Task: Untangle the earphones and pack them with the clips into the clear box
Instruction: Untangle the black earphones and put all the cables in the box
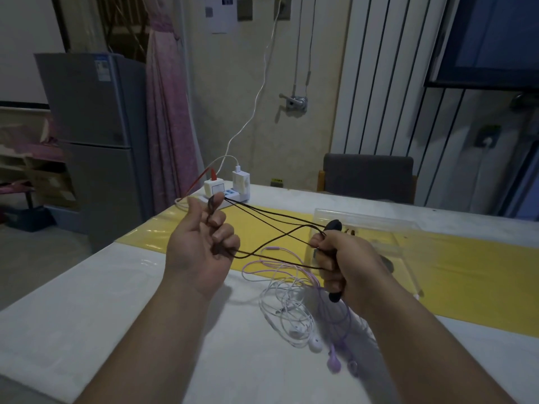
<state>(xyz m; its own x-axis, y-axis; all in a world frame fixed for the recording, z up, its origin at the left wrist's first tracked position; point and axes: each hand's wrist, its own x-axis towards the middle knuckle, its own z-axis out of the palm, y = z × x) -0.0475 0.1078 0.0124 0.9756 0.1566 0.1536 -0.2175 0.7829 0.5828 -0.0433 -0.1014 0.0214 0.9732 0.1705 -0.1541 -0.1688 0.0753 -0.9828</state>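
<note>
Black cord [262, 211]: taut between my left hand [201, 243], fingers curled round it, and right hand [347, 263], gripping cord plus clip [334, 225].

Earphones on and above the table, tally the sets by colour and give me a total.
black earphones: 1
white earphones: 1
purple earphones: 1
Total: 3 sets

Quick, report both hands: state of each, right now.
Left hand: fingers curled, pinching the thin black earphone cord.
Right hand: fist gripping the same cord plus a black oblong piece.
</note>
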